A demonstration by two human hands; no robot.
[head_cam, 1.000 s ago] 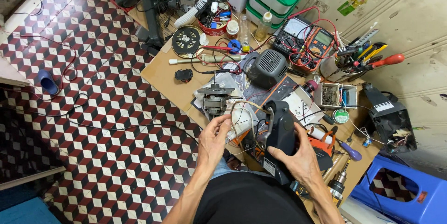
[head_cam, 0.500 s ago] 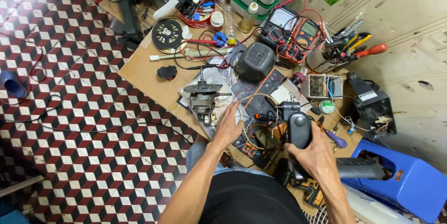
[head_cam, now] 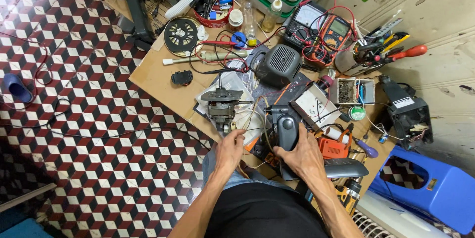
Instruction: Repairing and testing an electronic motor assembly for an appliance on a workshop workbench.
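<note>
Compared with the earlier frame, the view has shifted a little and both hands sit lower and nearer the body; the right hand (head_cam: pixel 303 155) now lies over the lower end of the black power-tool body (head_cam: pixel 287 131) instead of gripping it higher up. Its grip is wrapped around that housing, fingers pressed on it. The left hand (head_cam: pixel 230 145) has its fingers bent at thin wires just below the small electric motor (head_cam: pixel 221 105); whether they pinch a wire cannot be told. The tool body stands at the near edge of the cardboard-topped desk (head_cam: pixel 153 77), just right of the motor. Around: blue plastic stool (head_cam: pixel 425 188) far right, grey speaker-like housing (head_cam: pixel 279 65) behind, two multimeters (head_cam: pixel 321 30), orange tool (head_cam: pixel 332 147) beside the right hand, cluttering wires across the middle.
</note>
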